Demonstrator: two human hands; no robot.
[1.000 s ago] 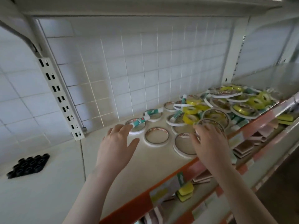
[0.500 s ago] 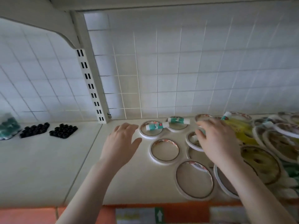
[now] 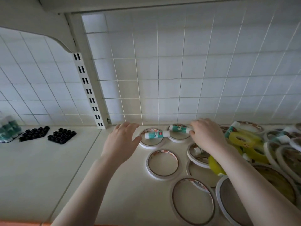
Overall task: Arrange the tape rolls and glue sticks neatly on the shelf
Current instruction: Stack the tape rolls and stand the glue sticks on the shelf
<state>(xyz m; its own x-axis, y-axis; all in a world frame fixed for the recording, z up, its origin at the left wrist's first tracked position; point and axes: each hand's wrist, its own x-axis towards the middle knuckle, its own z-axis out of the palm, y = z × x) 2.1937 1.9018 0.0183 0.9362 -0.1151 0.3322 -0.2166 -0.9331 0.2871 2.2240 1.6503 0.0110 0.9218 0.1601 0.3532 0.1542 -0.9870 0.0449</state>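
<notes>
Glue sticks lie on the shelf [image 3: 40,160]: one [image 3: 154,135] rests across a white tape roll [image 3: 151,138], and just right of that roll the right hand [image 3: 207,136] pinches a second [image 3: 180,129] over another roll [image 3: 178,135]. Just left of the first roll, the left hand [image 3: 121,144] hovers with fingers spread, holding nothing. More rolls [image 3: 162,163] lie nearer the front and in a pile [image 3: 268,147] to the right.

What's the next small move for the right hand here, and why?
Probably lift the glue stick that the right hand pinches off the white tape roll under it: it lies across that roll, end to end with another glue stick, so neither sits neatly.
</notes>
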